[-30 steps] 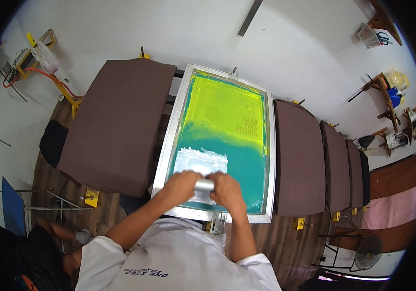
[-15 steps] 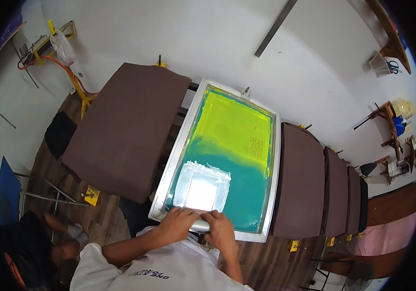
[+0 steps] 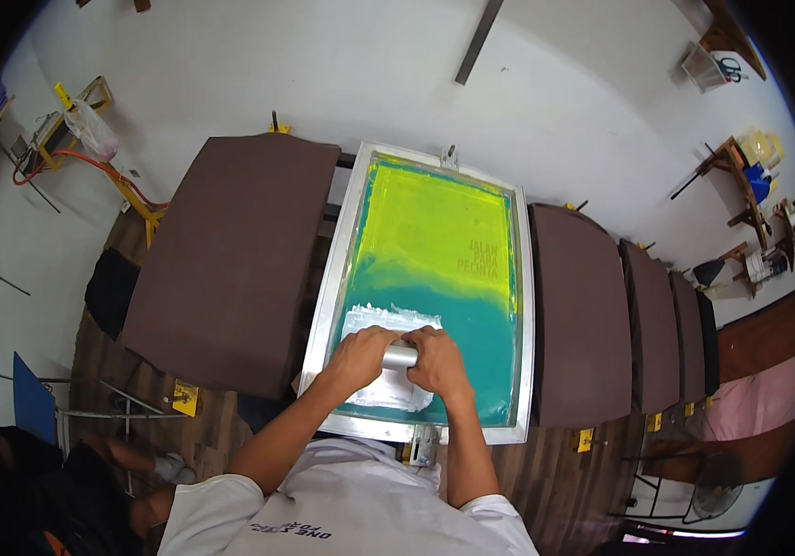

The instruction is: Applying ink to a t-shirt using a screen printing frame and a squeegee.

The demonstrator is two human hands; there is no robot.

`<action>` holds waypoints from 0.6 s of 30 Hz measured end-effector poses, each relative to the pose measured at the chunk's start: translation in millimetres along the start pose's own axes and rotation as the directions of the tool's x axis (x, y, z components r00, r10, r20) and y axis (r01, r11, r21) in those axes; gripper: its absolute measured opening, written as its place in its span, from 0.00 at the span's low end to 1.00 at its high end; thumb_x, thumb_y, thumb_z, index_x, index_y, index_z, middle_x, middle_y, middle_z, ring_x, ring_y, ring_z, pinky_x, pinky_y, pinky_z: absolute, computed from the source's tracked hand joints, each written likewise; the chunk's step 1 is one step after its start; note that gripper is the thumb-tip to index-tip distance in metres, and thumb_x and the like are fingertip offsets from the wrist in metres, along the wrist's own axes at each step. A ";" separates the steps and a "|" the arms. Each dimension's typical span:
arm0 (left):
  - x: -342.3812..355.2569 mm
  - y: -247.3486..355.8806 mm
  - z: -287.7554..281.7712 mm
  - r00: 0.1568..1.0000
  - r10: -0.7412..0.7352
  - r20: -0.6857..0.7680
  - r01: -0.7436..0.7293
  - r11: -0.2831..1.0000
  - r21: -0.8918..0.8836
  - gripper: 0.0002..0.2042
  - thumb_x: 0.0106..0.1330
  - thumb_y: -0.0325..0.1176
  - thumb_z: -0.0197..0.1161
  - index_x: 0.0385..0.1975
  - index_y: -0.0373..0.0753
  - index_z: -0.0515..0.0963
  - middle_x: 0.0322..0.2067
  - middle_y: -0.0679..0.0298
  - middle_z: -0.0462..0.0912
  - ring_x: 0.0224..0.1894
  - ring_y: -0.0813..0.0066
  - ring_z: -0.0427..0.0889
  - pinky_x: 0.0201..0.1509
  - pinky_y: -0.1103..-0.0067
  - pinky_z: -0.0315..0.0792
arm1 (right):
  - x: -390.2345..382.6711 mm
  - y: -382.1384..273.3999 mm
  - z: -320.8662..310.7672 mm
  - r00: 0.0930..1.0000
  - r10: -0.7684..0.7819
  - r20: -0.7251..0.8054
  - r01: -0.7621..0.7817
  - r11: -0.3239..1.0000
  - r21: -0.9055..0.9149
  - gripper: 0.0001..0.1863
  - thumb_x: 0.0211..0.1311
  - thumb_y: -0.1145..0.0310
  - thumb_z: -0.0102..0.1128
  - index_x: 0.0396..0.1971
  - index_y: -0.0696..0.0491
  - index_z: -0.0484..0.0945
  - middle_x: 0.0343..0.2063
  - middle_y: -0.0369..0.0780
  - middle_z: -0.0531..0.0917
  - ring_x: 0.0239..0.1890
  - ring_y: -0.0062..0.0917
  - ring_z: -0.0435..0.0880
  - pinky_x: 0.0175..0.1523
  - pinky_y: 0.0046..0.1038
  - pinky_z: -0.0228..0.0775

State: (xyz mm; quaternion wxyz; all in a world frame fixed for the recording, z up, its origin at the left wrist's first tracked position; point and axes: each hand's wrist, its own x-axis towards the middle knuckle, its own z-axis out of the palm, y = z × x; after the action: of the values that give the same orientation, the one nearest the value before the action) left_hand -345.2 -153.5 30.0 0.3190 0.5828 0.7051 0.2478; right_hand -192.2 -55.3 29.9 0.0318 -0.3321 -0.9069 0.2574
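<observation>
Before me lies an aluminium-framed printing screen (image 3: 523, 315), its mesh yellow-green at the far end and teal at the near end, with faint lettering at the right. A roughly square patch of white ink (image 3: 370, 319) covers part of the near left mesh. My left hand (image 3: 361, 360) and my right hand (image 3: 438, 363) are both closed around a squeegee (image 3: 400, 357) with a silvery metal handle, held level over the white patch. Its blade is hidden beneath the handle and my hands, so contact with the mesh cannot be made out.
A brown cloth-covered board (image 3: 231, 259) stands left of the screen, and several more, like this brown board (image 3: 580, 324), line up at right. Yellow brackets (image 3: 186, 398) jut from their ends. Another person's leg (image 3: 138, 457) shows at lower left. A fan (image 3: 718, 484) stands at lower right.
Both my hands and the squeegee have moved forward from the screen's near rim onto the white ink. The whole view has shifted slightly.
</observation>
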 end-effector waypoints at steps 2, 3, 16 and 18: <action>-7.8 -6.1 12.2 0.987 0.068 -0.145 -0.072 0.997 -0.024 0.24 0.50 0.12 0.54 0.50 0.32 0.78 0.49 0.48 0.81 0.51 0.48 0.80 0.56 0.64 0.74 | -6.7 -5.6 2.2 0.998 -0.012 -0.065 0.012 1.000 0.001 0.24 0.35 0.76 0.66 0.41 0.54 0.83 0.39 0.45 0.83 0.44 0.44 0.80 0.50 0.40 0.77; -11.9 -7.1 16.2 0.988 0.069 -0.135 -0.073 0.997 -0.022 0.24 0.50 0.12 0.54 0.50 0.32 0.78 0.49 0.48 0.81 0.51 0.48 0.80 0.56 0.64 0.74 | -9.5 -8.8 1.4 0.998 -0.004 -0.066 0.004 1.000 0.007 0.24 0.35 0.76 0.66 0.41 0.54 0.83 0.39 0.45 0.83 0.44 0.44 0.80 0.50 0.40 0.77; -94.6 15.7 34.7 0.996 0.079 -0.046 -0.081 0.996 -0.042 0.26 0.51 0.13 0.57 0.53 0.32 0.76 0.54 0.47 0.77 0.54 0.47 0.78 0.58 0.66 0.74 | -91.1 -45.6 1.7 0.995 0.078 0.065 -0.082 0.995 0.058 0.30 0.32 0.77 0.67 0.46 0.55 0.80 0.44 0.43 0.81 0.47 0.42 0.78 0.52 0.38 0.75; -87.4 22.7 18.9 0.997 0.041 0.064 -0.037 0.997 -0.063 0.25 0.50 0.14 0.57 0.52 0.34 0.78 0.51 0.47 0.80 0.52 0.48 0.80 0.57 0.66 0.74 | -89.2 -45.8 -7.7 0.977 0.092 0.190 -0.101 0.994 0.039 0.28 0.33 0.77 0.67 0.44 0.53 0.82 0.41 0.43 0.83 0.44 0.43 0.80 0.51 0.38 0.76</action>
State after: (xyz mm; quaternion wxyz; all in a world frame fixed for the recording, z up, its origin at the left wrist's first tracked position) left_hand -305.9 -235.0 47.7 0.3547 0.5940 0.6750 0.2563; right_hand -147.9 -136.7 69.1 -0.0585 -0.3490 -0.8822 0.3105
